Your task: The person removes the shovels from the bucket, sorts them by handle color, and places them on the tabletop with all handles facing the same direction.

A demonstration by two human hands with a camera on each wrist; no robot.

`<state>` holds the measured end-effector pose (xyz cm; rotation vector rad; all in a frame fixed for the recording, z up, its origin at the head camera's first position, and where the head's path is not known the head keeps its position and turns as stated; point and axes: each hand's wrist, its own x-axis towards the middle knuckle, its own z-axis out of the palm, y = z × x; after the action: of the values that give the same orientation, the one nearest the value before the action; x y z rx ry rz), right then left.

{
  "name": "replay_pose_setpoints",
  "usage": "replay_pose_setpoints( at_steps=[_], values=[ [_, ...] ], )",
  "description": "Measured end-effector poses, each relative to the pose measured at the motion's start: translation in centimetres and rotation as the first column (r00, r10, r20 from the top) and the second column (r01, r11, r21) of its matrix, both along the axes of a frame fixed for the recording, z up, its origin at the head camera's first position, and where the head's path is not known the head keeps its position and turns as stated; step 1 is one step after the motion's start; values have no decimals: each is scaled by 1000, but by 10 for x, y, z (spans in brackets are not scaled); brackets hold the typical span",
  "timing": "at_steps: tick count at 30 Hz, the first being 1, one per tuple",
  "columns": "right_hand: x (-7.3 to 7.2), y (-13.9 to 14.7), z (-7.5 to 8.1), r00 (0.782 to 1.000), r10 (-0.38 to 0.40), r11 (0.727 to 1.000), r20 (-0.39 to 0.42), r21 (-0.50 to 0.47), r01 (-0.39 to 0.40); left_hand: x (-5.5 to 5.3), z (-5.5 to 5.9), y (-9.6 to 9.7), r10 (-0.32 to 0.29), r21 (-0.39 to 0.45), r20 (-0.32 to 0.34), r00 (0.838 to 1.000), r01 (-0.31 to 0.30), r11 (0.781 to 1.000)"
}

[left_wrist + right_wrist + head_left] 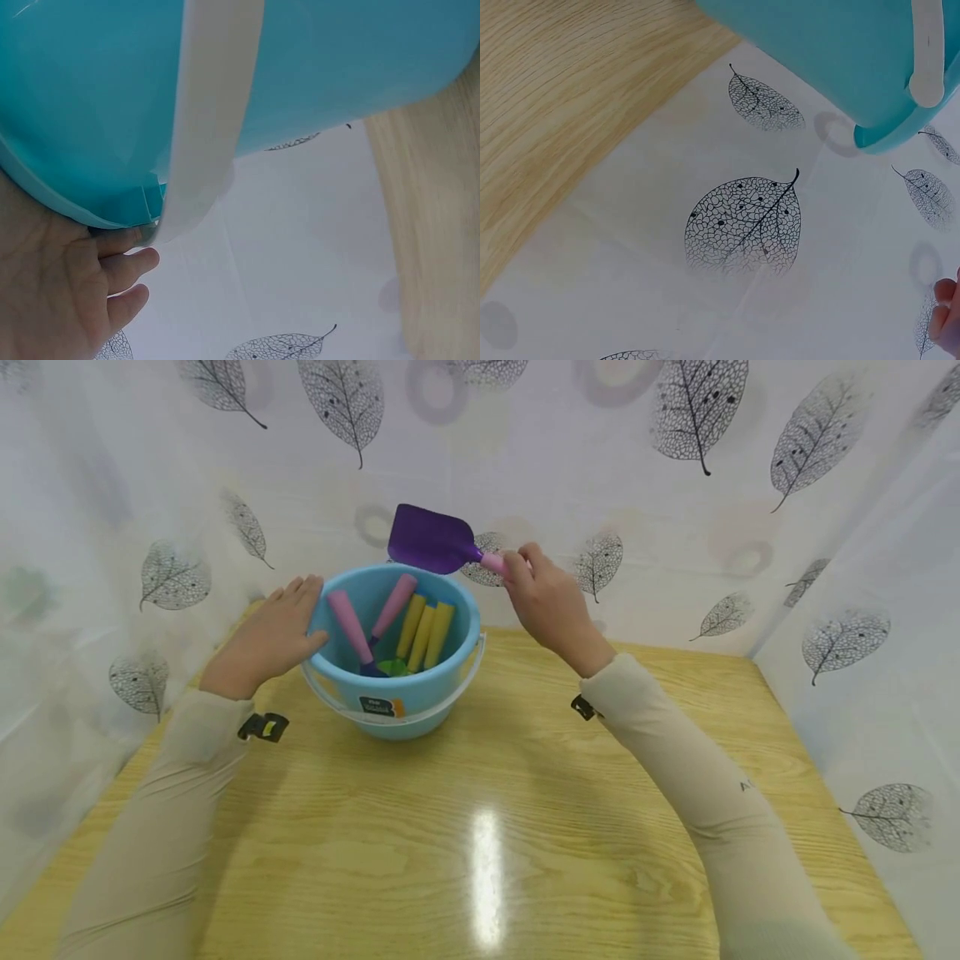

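Observation:
A light blue bucket (420,697) stands upright on the table, its white handle (474,670) lowered at the front. Inside lean two tools with pink handles (348,620) and several yellow handles (423,631); their lower ends are mostly hidden. My left hand (272,631) rests against the bucket's left rim with its fingers extended, and the left wrist view shows those fingers (124,266) at the rim. My right hand (551,602) grips the pink handle of a purple toy shovel (432,539), holding the blade over the back rim. In the right wrist view only some fingertips (945,300) show.
The wooden table (420,835) spreads in front of the bucket. A white curtain (540,460) with a dark leaf print hangs behind it and along both sides. Black straps (264,727) circle both wrists over beige sleeves (690,777).

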<state>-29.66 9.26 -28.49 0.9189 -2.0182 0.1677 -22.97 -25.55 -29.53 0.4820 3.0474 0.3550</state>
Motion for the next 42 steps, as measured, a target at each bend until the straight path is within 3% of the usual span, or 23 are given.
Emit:
replay_pose_setpoints(
  at_steps=[8, 20, 42],
  values=[
    [4, 15, -4, 996, -58, 997, 65, -53, 61, 2, 2, 2, 3, 15, -10, 1000, -3, 1000],
    [7, 39, -18, 968, -176, 974, 177, -109, 197, 1, 0, 1, 5, 17, -11, 1000, -5, 1000],
    [9, 85, -53, 921, -276, 942, 275, -113, 316, 1, 1, 3, 1, 17, 14, 1000, -2, 1000]
  ],
)
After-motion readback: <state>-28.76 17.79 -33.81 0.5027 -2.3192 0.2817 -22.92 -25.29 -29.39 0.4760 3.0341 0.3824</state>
